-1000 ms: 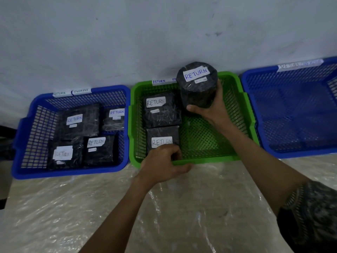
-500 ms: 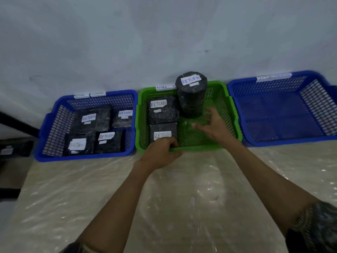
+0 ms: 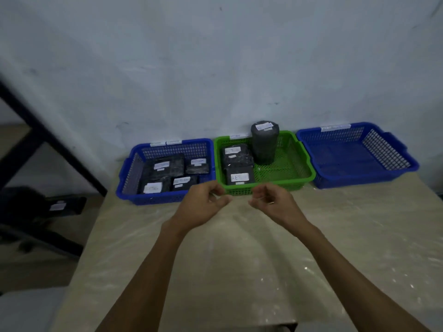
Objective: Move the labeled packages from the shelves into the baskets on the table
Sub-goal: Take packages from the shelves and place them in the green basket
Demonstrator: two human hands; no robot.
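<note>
Three baskets stand in a row against the wall. The green basket [image 3: 297,164] in the middle holds a tall black cylindrical package [image 3: 265,142] standing upright and two flat black packages [image 3: 237,154] [image 3: 239,177] with white labels. The left blue basket [image 3: 127,176] holds several flat black labeled packages. The right blue basket [image 3: 359,159] holds nothing. My left hand [image 3: 203,204] and my right hand [image 3: 273,202] hover over the table just in front of the green basket, fingers loosely curled, holding nothing.
The table [image 3: 239,259] is covered with shiny clear plastic. A dark metal frame [image 3: 48,140] slants at the left, with a dark labeled package [image 3: 57,207] low beside it. A pale wall runs behind the baskets.
My right hand let go of the cylindrical package, which now stands in the green basket. Both hands pulled back out of the basket toward me, and the view has backed away.
</note>
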